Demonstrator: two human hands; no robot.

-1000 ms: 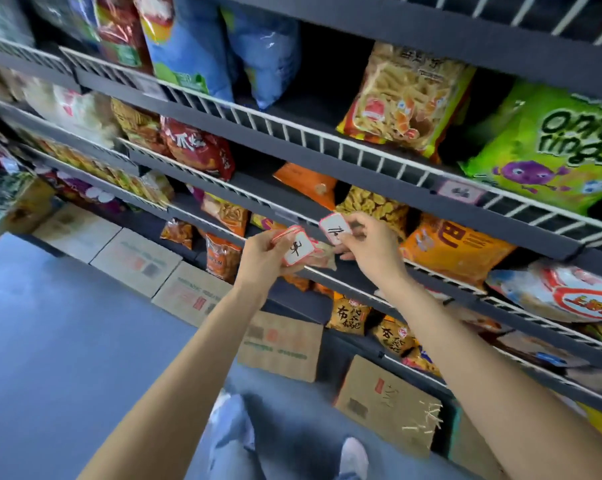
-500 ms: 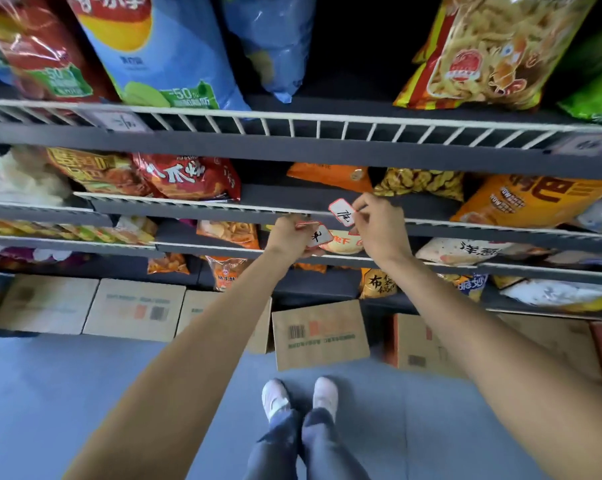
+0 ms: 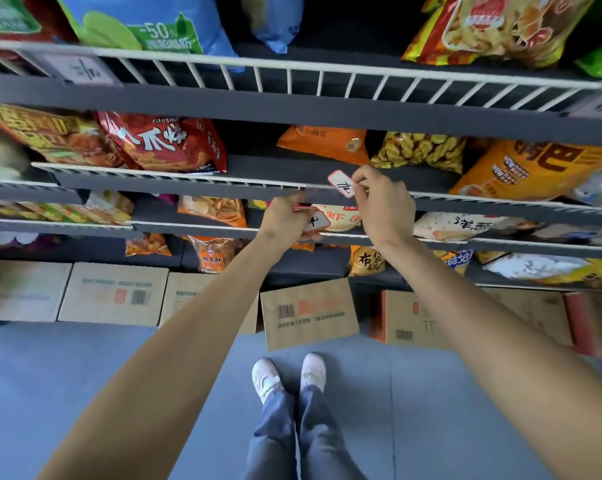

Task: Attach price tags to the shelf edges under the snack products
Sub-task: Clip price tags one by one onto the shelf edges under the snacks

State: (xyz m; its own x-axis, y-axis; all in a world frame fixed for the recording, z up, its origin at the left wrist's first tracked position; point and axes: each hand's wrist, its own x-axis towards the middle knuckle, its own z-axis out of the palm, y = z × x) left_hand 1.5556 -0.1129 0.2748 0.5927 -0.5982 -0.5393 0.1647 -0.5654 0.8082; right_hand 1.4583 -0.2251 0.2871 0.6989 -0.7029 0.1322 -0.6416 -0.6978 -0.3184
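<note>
My right hand (image 3: 384, 206) pinches a white price tag with a red border (image 3: 342, 183) against the wire rail of the middle shelf edge (image 3: 188, 180), just below an orange snack bag (image 3: 324, 143). My left hand (image 3: 285, 220) sits a little lower and to the left, closed on a small stack of similar price tags (image 3: 315, 220) in front of the shelf below. Two tags hang on the top shelf rail, one at the left (image 3: 81, 69) and one at the far right (image 3: 601, 105).
Snack bags fill several dark shelves with white wire rails; a red bag (image 3: 164, 140) and a yellow bag (image 3: 542, 168) flank the working spot. Cardboard boxes (image 3: 308, 311) line the floor under the shelves. My white shoes (image 3: 289, 375) stand on the blue-grey floor.
The view swung from an oblique angle to facing the shelves and tilted down. My right hand carried its tag up to the middle shelf rail; my left hand stayed just below with the stack.
</note>
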